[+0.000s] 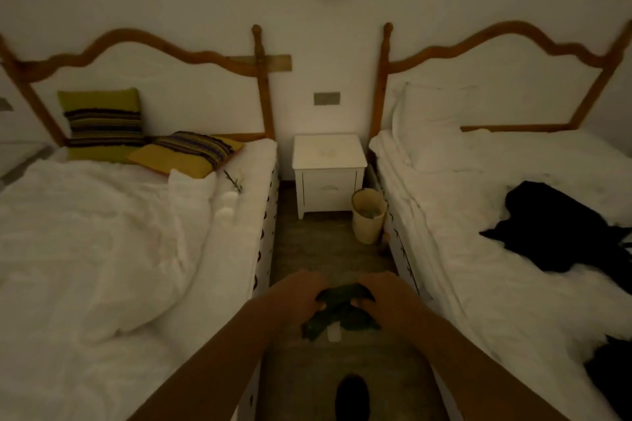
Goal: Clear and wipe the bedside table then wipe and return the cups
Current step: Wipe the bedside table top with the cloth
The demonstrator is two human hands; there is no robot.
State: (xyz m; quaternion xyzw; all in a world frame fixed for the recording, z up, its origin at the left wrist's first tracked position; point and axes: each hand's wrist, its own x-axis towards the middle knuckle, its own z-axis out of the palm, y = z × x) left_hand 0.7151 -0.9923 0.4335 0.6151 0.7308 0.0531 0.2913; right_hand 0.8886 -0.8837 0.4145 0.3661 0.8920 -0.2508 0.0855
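Observation:
A white bedside table (328, 154) stands between two beds at the far end of the aisle, its top bare. Two white cups (228, 205) lie on the left bed near its right edge, beside a thin sprig (233, 180). My left hand (301, 296) and my right hand (386, 297) are held together low in the aisle, both gripping a dark green cloth (338, 316) that hangs down between them, with a small white tag at its bottom.
A cream waste bin (367, 215) stands on the floor right of the table. The left bed carries two striped cushions (143, 133); the right bed has a pillow and dark clothing (554, 225). A dark shoe (352, 396) shows below on the narrow floor strip.

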